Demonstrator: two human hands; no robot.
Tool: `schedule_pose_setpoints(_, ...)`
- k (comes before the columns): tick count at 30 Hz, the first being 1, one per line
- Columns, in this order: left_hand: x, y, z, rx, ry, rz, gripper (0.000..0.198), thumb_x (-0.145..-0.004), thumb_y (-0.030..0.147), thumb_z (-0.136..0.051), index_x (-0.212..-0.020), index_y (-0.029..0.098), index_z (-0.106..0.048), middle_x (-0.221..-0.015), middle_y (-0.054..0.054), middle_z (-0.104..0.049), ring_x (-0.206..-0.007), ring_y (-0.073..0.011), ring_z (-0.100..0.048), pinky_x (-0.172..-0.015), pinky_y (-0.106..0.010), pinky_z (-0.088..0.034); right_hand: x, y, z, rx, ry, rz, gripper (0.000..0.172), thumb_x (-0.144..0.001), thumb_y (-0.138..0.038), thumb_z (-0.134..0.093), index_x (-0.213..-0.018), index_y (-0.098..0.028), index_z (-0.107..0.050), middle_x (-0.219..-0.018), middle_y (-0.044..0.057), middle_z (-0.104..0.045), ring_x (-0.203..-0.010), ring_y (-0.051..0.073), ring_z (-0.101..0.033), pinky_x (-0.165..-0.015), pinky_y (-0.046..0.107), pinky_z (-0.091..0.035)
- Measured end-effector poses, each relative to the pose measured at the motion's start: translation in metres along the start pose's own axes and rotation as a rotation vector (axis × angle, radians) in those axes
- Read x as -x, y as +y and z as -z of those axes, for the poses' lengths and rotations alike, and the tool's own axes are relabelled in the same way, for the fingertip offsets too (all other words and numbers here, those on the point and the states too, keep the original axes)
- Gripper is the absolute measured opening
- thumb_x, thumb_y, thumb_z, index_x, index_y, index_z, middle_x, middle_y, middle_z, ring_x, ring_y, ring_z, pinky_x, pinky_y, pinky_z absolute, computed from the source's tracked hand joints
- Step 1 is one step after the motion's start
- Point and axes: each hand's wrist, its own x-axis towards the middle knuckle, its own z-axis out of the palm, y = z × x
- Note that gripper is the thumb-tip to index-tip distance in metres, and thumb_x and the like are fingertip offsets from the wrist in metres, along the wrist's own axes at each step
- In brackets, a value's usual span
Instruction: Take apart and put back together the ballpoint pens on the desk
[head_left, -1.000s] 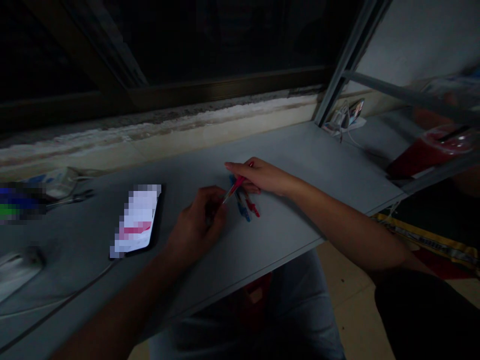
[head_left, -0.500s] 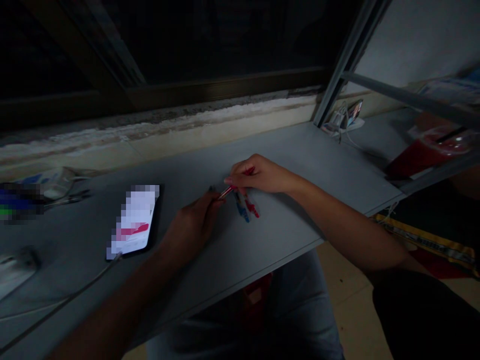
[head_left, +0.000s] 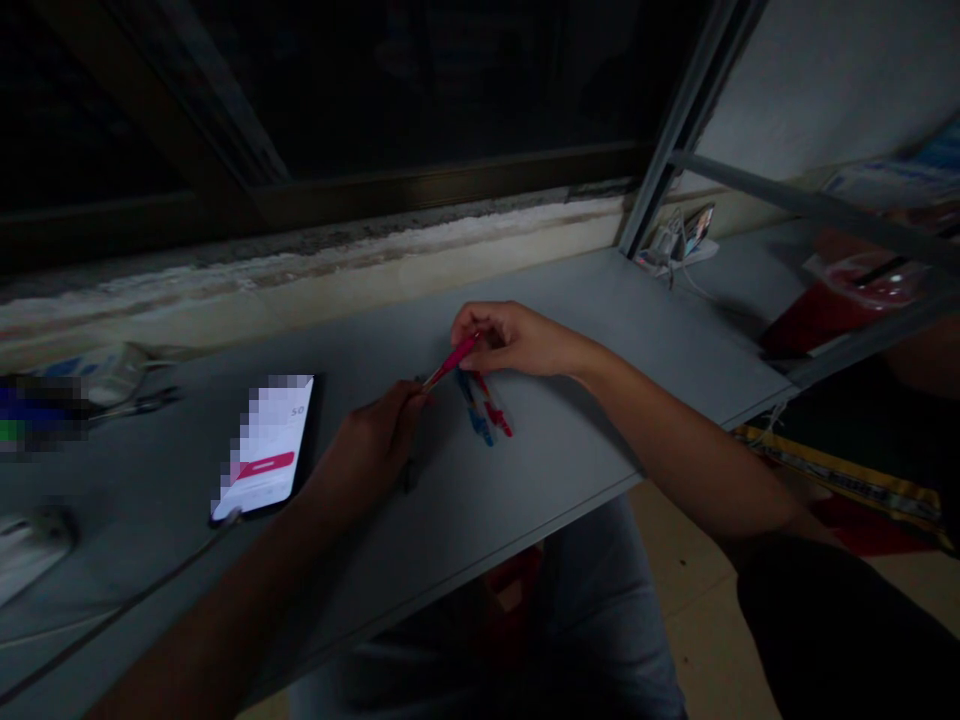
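Head view | slim pink pen [head_left: 450, 362] was pinched between both hands just above the grey bench [head_left: 645, 340], near small blue and red pieces [head_left: 484, 412] | left hand [head_left: 367, 445] and right hand [head_left: 517, 340] were clamped on its ends | seemed light, stiff, best held at the barrel

The pink plastic pen [head_left: 450, 362] is showing a smooth, glossy barrel, and the blue and red plastic pen parts [head_left: 484, 412] at the centre are catching a faint sheen. The grey board desktop [head_left: 570, 470] is looking smooth and matt. At 9 o'clock, the phone's glass screen [head_left: 266, 447] is glowing glossily. At 12 o'clock, the rough, flaking plaster sill [head_left: 315, 250] is crumbling under a dark metal window frame [head_left: 450, 180]. At 2 o'clock, a glossy translucent plastic cup [head_left: 847, 305] is shining.
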Motion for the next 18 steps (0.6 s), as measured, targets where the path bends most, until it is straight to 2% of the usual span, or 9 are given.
schedule_pose_setpoints(2, -0.0003, -0.0001, -0.0002, 0.005, 0.000, 0.011, 0.038, -0.103, 0.042, -0.034, -0.107, 0.018, -0.064, -0.080, -0.006, -0.073, -0.060, -0.0196, -0.067, -0.058, -0.029, -0.047, 0.0001, -0.0007, 0.0018, 0.007, 0.031, 0.030, 0.030, -0.080, -0.018, -0.081, -0.099, -0.016, -0.059, -0.087, -0.001, -0.069, -0.062, 0.007, -0.055, -0.060, 0.021, -0.045)
schedule_pose_setpoints(5, -0.0002, -0.0008, -0.0002, 0.015, -0.002, 0.001, 0.037, -0.103, 0.042, -0.035, -0.108, 0.018, -0.064, -0.085, -0.007, -0.075, -0.065, -0.0203, -0.070, -0.060, -0.029, -0.049, 0.0007, -0.0014, 0.0033, 0.039, 0.017, -0.022, 0.019, -0.090, -0.028, -0.072, -0.088, -0.015, -0.058, -0.077, 0.000, -0.065, -0.062, 0.009, -0.056, -0.059, 0.023, -0.044)
schedule_pose_setpoints(7, -0.0001, -0.0016, -0.0004, 0.014, -0.010, -0.001, 0.037, -0.103, 0.042, -0.036, -0.108, 0.018, -0.064, -0.086, -0.007, -0.076, -0.066, -0.0206, -0.071, -0.060, -0.029, -0.049, 0.0010, -0.0012, 0.0039, 0.025, 0.000, 0.006, 0.020, -0.087, -0.025, -0.075, -0.090, -0.015, -0.057, -0.079, 0.000, -0.065, -0.065, 0.010, -0.058, -0.061, 0.023, -0.046)
schedule_pose_setpoints(9, -0.0002, -0.0024, -0.0008, 0.005, -0.020, 0.009, 0.038, -0.103, 0.041, -0.035, -0.106, 0.018, -0.064, -0.083, -0.007, -0.075, -0.064, -0.0207, -0.070, -0.059, -0.029, -0.049, 0.0011, -0.0006, 0.0044, -0.001, 0.012, 0.046, 0.031, -0.079, -0.021, -0.080, -0.098, -0.016, -0.056, -0.087, -0.001, -0.067, -0.068, 0.010, -0.060, -0.063, 0.023, -0.048)
schedule_pose_setpoints(10, -0.0002, -0.0028, -0.0010, 0.000, -0.022, 0.013, 0.038, -0.103, 0.041, -0.035, -0.106, 0.018, -0.065, -0.082, -0.007, -0.075, -0.063, -0.0207, -0.070, -0.059, -0.030, -0.049, 0.0010, -0.0001, 0.0047, 0.001, 0.019, 0.037, 0.030, -0.080, -0.023, -0.080, -0.098, -0.016, -0.056, -0.087, 0.000, -0.068, -0.067, 0.010, -0.060, -0.062, 0.023, -0.047)
schedule_pose_setpoints(13, -0.0004, -0.0034, -0.0013, -0.007, -0.009, 0.000, 0.037, -0.103, 0.041, -0.036, -0.108, 0.018, -0.065, -0.087, -0.008, -0.076, -0.067, -0.0212, -0.071, -0.062, -0.030, -0.050, 0.0000, 0.0019, 0.0057, 0.037, 0.030, -0.020, 0.022, -0.088, -0.030, -0.073, -0.086, -0.016, -0.057, -0.073, -0.001, -0.064, -0.060, 0.010, -0.055, -0.056, 0.023, -0.043)
schedule_pose_setpoints(18, 0.0006, -0.0009, 0.0003, -0.012, -0.008, 0.006, 0.035, -0.104, 0.041, -0.038, -0.108, 0.018, -0.065, -0.078, -0.005, -0.073, -0.059, -0.0185, -0.067, -0.054, -0.028, -0.046, -0.0025, 0.0026, 0.0080, -0.078, 0.053, 0.056, 0.023, -0.079, -0.023, -0.080, -0.087, -0.016, -0.060, -0.072, -0.003, -0.062, -0.064, 0.009, -0.053, -0.060, 0.022, -0.043)
